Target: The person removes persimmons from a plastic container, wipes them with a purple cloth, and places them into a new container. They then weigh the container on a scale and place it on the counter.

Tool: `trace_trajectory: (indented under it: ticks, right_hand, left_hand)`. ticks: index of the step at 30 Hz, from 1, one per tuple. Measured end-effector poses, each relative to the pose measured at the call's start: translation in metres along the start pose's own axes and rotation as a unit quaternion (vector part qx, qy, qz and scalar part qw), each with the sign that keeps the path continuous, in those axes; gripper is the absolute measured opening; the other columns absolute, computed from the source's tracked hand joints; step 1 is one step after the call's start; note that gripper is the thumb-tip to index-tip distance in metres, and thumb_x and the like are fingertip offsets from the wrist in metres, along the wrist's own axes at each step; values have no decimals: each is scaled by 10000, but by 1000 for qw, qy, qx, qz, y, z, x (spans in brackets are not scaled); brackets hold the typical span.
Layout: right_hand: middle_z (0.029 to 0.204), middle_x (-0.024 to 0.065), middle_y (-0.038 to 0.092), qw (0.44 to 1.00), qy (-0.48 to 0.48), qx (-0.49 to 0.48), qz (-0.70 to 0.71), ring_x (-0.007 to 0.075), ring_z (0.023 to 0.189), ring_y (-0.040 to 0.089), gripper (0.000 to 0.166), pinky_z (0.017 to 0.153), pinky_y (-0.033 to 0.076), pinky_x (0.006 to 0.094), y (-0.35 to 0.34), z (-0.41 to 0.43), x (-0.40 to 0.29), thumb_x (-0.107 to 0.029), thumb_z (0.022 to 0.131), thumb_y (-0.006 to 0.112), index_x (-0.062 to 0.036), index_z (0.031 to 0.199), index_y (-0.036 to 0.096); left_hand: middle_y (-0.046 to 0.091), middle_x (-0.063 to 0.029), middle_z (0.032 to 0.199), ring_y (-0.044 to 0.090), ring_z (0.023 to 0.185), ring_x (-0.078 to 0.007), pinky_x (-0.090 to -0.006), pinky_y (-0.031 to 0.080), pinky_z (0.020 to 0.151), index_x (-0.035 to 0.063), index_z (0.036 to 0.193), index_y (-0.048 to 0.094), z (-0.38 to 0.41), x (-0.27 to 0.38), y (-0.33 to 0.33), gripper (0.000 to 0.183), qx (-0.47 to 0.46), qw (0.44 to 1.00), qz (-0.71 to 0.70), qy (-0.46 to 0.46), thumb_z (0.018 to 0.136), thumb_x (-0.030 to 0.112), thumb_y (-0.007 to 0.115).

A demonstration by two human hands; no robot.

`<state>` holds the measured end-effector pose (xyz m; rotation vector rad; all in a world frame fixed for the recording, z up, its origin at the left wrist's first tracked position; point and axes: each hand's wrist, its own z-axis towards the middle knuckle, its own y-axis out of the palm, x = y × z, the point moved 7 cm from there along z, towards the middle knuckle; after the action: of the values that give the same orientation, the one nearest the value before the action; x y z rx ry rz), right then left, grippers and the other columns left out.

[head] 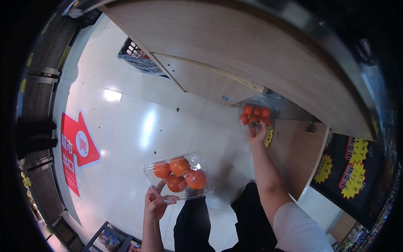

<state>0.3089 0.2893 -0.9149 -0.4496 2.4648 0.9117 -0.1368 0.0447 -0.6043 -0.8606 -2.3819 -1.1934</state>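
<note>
My left hand [156,203] grips the near-left corner of a clear plastic box [201,159] with several orange-red tomatoes [179,166] inside, held above the floor. A dark striped patch [195,192] shows at the box's near side. My right hand [257,132] reaches forward to a second clear plastic pack of red tomatoes [252,116] by the opening of a wooden cabinet [217,75]. Its thumb and fingers are closed on the pack's near edge. Whether something also supports this pack underneath cannot be seen.
An open cabinet door [294,151] stands right of my forearm. A board with yellow price signs [354,181] is farther right. Behind the cabinet is a dark crate [133,50] with plastic film. A red arrow sticker [82,141] marks the tiled floor; dark shelving [39,97] lines the left.
</note>
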Motion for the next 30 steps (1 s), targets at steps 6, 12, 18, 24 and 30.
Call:
trace_trajectory:
  ticks: [6, 12, 18, 24, 30]
  right_hand:
    - [1252, 61, 613, 993, 75, 63, -61, 247, 1114, 634, 428, 854, 605, 423, -36, -177, -15, -248, 946, 728, -146, 1343, 605]
    - [1246, 78, 682, 965, 253, -8, -63, 262, 1159, 651, 399, 1003, 530, 445, 47, -437, -111, -240, 909, 747, -144, 1281, 638]
    - [1416, 93, 639, 950, 263, -121, -119, 296, 1329, 601, 617, 1171, 431, 523, 166, -599, -296, -282, 922, 736, -104, 1476, 529]
    - [1434, 89, 593, 973, 115, -143, -141, 295, 1332, 589, 654, 1140, 462, 524, 237, -614, -456, -251, 920, 727, -121, 1504, 464]
    - [1354, 60, 612, 982, 77, -114, -126, 256, 1258, 616, 569, 1086, 492, 514, 256, -511, -524, -184, 927, 733, -158, 1447, 503]
  left_hand:
    - [467, -227, 1575, 744, 1010, -506, -574, 669, 845, 75, 1167, 621, -84, 57, 72, 369, 8, 1000, -23, 2, 823, -17, 717]
    - [389, -267, 1608, 748, 973, -488, -565, 673, 826, 91, 1368, 565, -168, 133, 226, 583, -90, 994, 50, 39, 911, 332, 834]
    - [346, -216, 1648, 635, 1248, -513, -574, 601, 1012, 59, 937, 541, -183, 173, 423, 123, -150, 986, 32, -58, 934, 0, 649]
    - [496, -176, 1544, 668, 1238, -398, -544, 520, 1125, 86, 972, 535, -117, 118, 604, 126, -211, 975, -9, -64, 967, -38, 551]
    - [657, -145, 1136, 676, 1204, -445, -517, 549, 1112, 70, 946, 535, 16, 30, 647, 127, -174, 983, 0, -62, 958, -55, 555]
